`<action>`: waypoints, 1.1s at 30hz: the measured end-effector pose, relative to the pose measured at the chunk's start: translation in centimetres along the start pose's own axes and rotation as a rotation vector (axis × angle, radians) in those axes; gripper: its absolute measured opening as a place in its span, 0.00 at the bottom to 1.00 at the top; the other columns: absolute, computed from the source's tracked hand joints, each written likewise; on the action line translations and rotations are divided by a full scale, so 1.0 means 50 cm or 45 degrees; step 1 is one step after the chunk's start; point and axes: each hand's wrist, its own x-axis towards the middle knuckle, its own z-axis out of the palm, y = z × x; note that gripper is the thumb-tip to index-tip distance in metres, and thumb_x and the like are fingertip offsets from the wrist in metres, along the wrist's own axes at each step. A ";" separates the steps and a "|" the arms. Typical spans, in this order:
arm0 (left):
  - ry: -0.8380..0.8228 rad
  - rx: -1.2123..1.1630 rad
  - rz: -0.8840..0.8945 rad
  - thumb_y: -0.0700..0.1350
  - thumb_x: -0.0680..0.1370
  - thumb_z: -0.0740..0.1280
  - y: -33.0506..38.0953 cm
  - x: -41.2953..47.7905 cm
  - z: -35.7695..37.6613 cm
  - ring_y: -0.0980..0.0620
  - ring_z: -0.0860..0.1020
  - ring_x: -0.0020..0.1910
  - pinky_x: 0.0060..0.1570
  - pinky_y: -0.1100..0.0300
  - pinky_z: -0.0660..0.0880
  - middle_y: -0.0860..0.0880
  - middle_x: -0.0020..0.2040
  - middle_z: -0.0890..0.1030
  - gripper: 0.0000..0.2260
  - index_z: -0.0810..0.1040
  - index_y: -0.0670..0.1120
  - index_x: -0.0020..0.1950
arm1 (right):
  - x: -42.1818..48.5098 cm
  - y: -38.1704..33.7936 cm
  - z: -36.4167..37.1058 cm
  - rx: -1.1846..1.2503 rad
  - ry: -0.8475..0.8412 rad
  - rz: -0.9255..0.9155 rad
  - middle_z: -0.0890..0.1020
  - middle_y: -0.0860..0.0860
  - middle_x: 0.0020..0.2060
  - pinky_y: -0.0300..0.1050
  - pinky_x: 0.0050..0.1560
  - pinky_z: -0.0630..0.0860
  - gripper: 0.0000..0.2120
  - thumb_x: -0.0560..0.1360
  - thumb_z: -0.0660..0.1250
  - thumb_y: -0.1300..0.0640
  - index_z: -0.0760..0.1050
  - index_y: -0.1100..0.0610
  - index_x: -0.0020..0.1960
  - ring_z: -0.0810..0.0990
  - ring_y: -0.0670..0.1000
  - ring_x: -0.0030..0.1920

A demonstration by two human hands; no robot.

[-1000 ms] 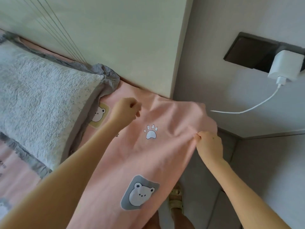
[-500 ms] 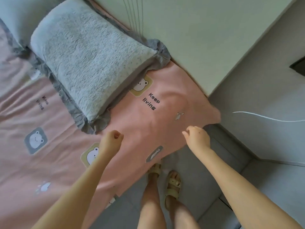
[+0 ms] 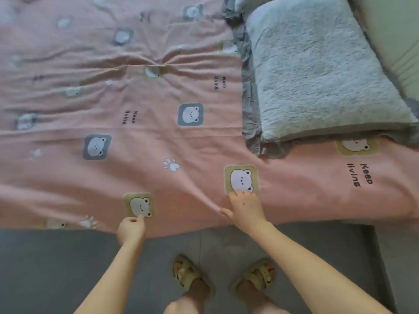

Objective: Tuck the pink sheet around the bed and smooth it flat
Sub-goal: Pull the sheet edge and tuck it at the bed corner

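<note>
The pink sheet (image 3: 158, 137), printed with bears and paws, is spread over the bed, and its near edge hangs over the bed's side. Creases fan out from a bunched spot near the far middle. My left hand (image 3: 131, 230) is at the near edge, its thumb and fingers pinched on the sheet just below a yellow bear patch (image 3: 140, 205). To the right, my right hand (image 3: 246, 208) lies palm down on the sheet with its fingertips on another bear patch (image 3: 241, 179). Its thumb is spread out. A fabric ridge runs up-left from that thumb.
A fluffy grey pillow (image 3: 317, 71) with a frilled border lies on the sheet at the far right, against the pale headboard (image 3: 399, 41). Grey floor (image 3: 56, 268) runs along the bed's near side, where my feet in yellow sandals (image 3: 186, 274) stand.
My view has swung left from the headboard corner to the bed's long side. Both hands have left the corner of the sheet and now sit on its near edge, left of the pillow.
</note>
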 end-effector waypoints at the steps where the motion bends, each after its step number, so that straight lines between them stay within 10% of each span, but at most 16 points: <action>1: 0.012 -0.096 -0.093 0.46 0.79 0.59 -0.030 0.025 -0.025 0.37 0.80 0.46 0.46 0.52 0.74 0.37 0.42 0.81 0.15 0.78 0.37 0.41 | 0.023 -0.048 0.008 -0.053 -0.021 -0.053 0.77 0.53 0.55 0.47 0.52 0.68 0.22 0.77 0.59 0.40 0.71 0.57 0.59 0.73 0.55 0.56; 8: -0.007 -1.065 -0.620 0.43 0.80 0.61 -0.226 0.227 -0.170 0.48 0.73 0.37 0.60 0.47 0.74 0.45 0.35 0.70 0.11 0.70 0.39 0.40 | 0.154 -0.435 0.088 -0.277 -0.028 -0.313 0.80 0.54 0.47 0.45 0.43 0.71 0.25 0.69 0.68 0.38 0.76 0.59 0.51 0.77 0.56 0.48; 11: -0.002 -1.280 -0.646 0.42 0.80 0.60 -0.287 0.320 -0.227 0.52 0.70 0.34 0.57 0.53 0.75 0.48 0.35 0.68 0.10 0.74 0.38 0.56 | 0.201 -0.597 0.142 -0.237 -0.094 -0.423 0.77 0.52 0.52 0.47 0.47 0.67 0.22 0.73 0.62 0.39 0.72 0.57 0.53 0.75 0.56 0.53; 17: 0.009 -1.505 -0.701 0.45 0.80 0.62 -0.397 0.489 -0.285 0.51 0.73 0.39 0.51 0.57 0.75 0.47 0.39 0.72 0.15 0.72 0.38 0.63 | 0.294 -0.858 0.252 -0.328 -0.044 -0.491 0.78 0.53 0.47 0.47 0.41 0.63 0.24 0.74 0.59 0.36 0.72 0.58 0.49 0.75 0.57 0.48; 21: -0.042 -1.558 -0.744 0.49 0.79 0.62 -0.434 0.597 -0.296 0.52 0.73 0.40 0.52 0.56 0.74 0.47 0.61 0.73 0.19 0.70 0.41 0.67 | 0.364 -0.989 0.325 -0.423 0.014 -0.529 0.77 0.52 0.45 0.46 0.38 0.62 0.25 0.70 0.62 0.36 0.71 0.58 0.48 0.76 0.56 0.44; 24: -0.068 -1.565 -0.721 0.52 0.79 0.62 -0.433 0.675 -0.303 0.53 0.71 0.35 0.50 0.54 0.72 0.46 0.56 0.74 0.22 0.68 0.41 0.68 | 0.408 -1.057 0.360 -0.624 0.032 -0.585 0.74 0.51 0.41 0.42 0.34 0.62 0.21 0.70 0.64 0.38 0.67 0.57 0.45 0.74 0.53 0.38; 33: -0.036 -1.469 -0.612 0.44 0.79 0.63 -0.422 0.797 -0.353 0.49 0.68 0.33 0.33 0.61 0.66 0.45 0.35 0.73 0.10 0.72 0.42 0.39 | 0.478 -1.148 0.343 -0.761 -0.224 -0.602 0.63 0.47 0.27 0.40 0.25 0.52 0.12 0.68 0.60 0.64 0.59 0.56 0.32 0.62 0.50 0.26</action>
